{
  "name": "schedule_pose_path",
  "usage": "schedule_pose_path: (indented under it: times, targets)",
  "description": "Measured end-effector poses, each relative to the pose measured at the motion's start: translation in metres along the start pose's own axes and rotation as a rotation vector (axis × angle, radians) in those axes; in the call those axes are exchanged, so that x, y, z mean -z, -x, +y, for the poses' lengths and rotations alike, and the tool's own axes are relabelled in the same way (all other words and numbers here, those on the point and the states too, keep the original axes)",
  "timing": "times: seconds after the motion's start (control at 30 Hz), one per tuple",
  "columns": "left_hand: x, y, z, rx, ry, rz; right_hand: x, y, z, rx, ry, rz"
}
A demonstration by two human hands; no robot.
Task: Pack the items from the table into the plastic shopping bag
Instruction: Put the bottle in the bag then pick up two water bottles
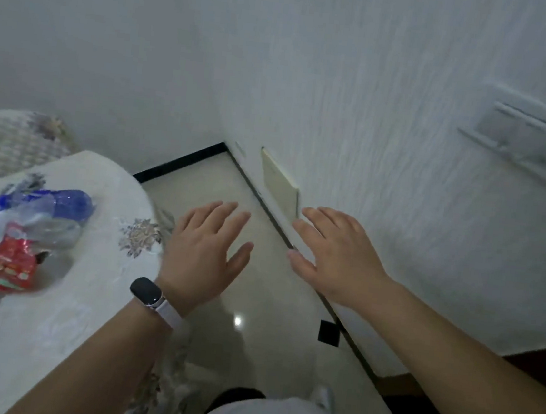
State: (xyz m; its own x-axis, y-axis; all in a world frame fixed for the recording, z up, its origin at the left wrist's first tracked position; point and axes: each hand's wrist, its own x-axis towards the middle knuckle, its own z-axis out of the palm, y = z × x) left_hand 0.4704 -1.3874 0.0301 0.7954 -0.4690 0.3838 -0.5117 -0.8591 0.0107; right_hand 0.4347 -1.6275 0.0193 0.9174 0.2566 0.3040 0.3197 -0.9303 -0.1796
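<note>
Left hand (204, 253) and right hand (334, 253) both flat, fingers spread, palms down, empty, hovering over floor (221, 302) beside table (49, 335). Neither touches anything; likely idle pose, not reach. Plastic bag (21, 214) lies slumped on table at left, well apart from hands. Red packet (11, 267) at its mouth; in or on, cannot tell. Blue item (70, 202) shows through film. Watch (148, 291) on left wrist.

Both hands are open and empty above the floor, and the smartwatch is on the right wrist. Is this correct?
Not quite. The head view shows the smartwatch on the left wrist, not the right. The rest holds: the left hand and the right hand are both open and empty, spread above the floor, beside the table.
</note>
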Motion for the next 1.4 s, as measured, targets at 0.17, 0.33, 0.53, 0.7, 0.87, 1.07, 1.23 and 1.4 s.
schedule_pose_path:
  times: [0.17, 0.33, 0.53, 0.7, 0.87, 1.07, 1.23, 1.4]
  targets:
    - [0.006, -0.002, -0.038, 0.267, -0.044, -0.028, -0.018, -0.052, 0.005, 0.102, -0.055, -0.061]
    - [-0.002, 0.006, -0.077, 0.405, -0.087, -0.021, -0.041, -0.116, -0.006, 0.241, -0.084, -0.14]
    - [-0.03, 0.011, -0.142, 0.547, -0.09, 0.011, -0.075, -0.202, -0.046, 0.378, -0.077, -0.184]
    - [-0.054, 0.003, -0.207, 0.667, -0.033, 0.091, -0.106, -0.27, -0.083, 0.475, -0.053, -0.265]
    - [-0.077, 0.013, -0.275, 0.766, -0.009, 0.117, -0.135, -0.342, -0.131, 0.557, -0.002, -0.274]
    - [-0.082, 0.048, -0.321, 0.947, -0.012, 0.109, -0.171, -0.387, -0.191, 0.669, -0.024, -0.324]
    - [-0.088, 0.077, -0.332, 1.125, -0.005, 0.15, -0.205, -0.418, -0.234, 0.793, -0.042, -0.408]
    - [-0.105, 0.082, -0.33, 1.304, 0.056, 0.169, -0.243, -0.442, -0.266, 0.821, -0.111, -0.47]
